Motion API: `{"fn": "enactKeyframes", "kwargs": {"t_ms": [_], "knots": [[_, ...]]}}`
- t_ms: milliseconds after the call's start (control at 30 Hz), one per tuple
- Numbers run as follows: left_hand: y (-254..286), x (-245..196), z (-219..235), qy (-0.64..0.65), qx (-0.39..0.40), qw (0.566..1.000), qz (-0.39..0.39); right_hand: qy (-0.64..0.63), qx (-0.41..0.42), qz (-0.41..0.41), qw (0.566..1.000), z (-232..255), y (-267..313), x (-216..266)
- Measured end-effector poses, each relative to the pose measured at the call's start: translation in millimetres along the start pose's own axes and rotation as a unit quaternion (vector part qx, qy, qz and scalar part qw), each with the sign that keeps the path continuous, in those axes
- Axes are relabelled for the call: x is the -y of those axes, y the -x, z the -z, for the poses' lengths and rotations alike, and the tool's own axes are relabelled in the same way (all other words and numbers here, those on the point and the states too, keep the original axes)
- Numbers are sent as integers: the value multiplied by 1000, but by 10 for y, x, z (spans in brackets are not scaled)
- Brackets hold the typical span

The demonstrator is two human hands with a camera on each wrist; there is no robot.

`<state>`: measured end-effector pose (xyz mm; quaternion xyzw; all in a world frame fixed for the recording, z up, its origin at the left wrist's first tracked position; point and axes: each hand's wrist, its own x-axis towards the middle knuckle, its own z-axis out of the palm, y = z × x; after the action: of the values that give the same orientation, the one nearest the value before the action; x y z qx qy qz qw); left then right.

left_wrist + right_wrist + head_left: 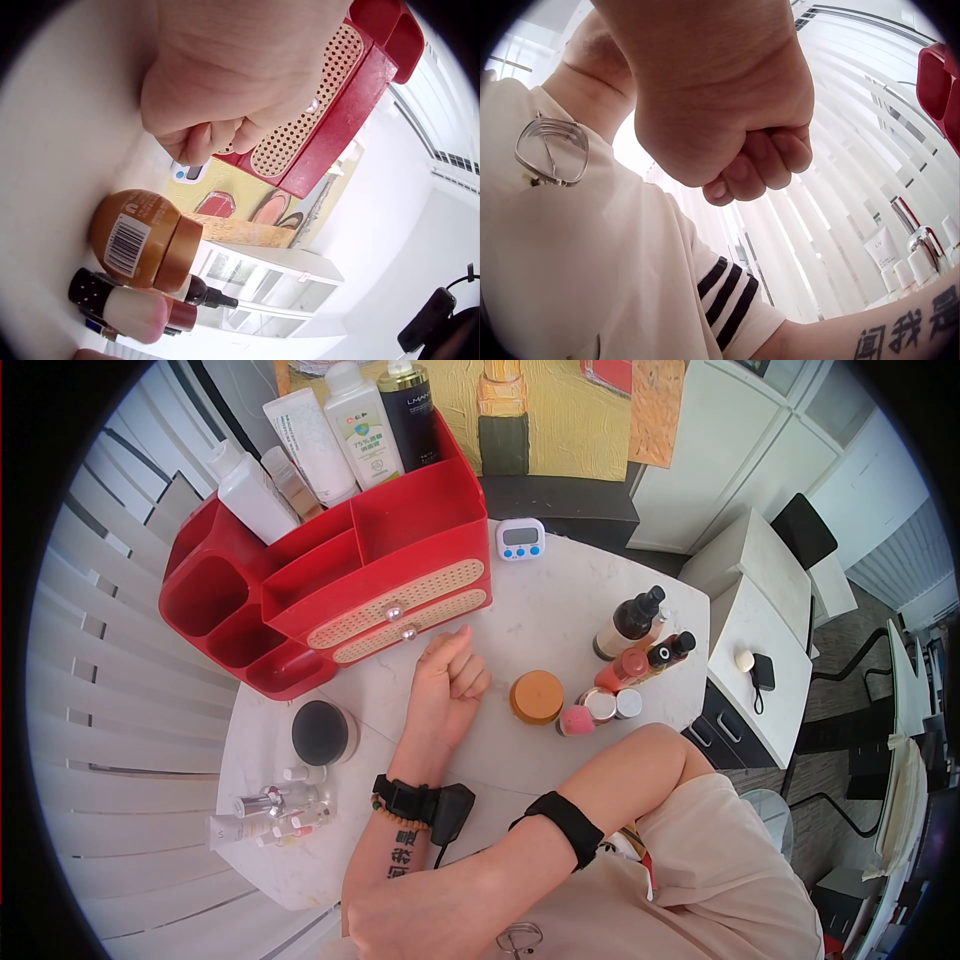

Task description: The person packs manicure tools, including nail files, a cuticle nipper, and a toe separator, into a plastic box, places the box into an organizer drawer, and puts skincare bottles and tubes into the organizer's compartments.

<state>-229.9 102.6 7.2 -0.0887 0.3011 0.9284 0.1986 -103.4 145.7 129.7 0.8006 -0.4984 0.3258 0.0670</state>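
My left hand (450, 678) is over the white table in front of the red organizer (420, 575), its fingers curled into the palm. Nothing shows in its grasp. In the left wrist view the curled left hand (225, 82) overlaps the organizer's woven drawer fronts (281, 150). An orange-brown jar (537, 697) stands to the right of this hand. My right hand (410, 915) lies across the tattooed left forearm (395, 850) in the head view. Seen from its wrist, the right hand (735, 142) has its fingers folded in, with no object visible in it.
Bottles (362, 435) fill the organizer's back. A small white timer (521, 540) stands beside it. A dark-lidded jar (322, 733) and several tubes (285, 800) lie at left. Dark bottles (632, 625) and a pink-tipped brush (576, 721) are at right.
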Motion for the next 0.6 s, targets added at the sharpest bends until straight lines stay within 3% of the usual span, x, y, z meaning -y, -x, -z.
{"fn": "enactKeyframes", "kwargs": {"t_ms": [233,367,433,467,533,600], "knots": [[-7,1,39,-8,13,1000,-6,-6,5,2,1000,1,0,1],[-28,51,108,11,32,999,-16,-54,-25,35,998,-274,40,-22],[-43,52,104,8,37,999,-18,-49,-30,-11,998,-271,53,-21],[-58,61,126,10,47,999,-15,-71,-21,18,997,-235,43,-32],[-43,72,92,28,28,999,-18,-76,-9,-30,997,-129,18,-78],[-88,103,170,54,37,997,-30,-85,14,-22,996,-115,20,-140]]}}
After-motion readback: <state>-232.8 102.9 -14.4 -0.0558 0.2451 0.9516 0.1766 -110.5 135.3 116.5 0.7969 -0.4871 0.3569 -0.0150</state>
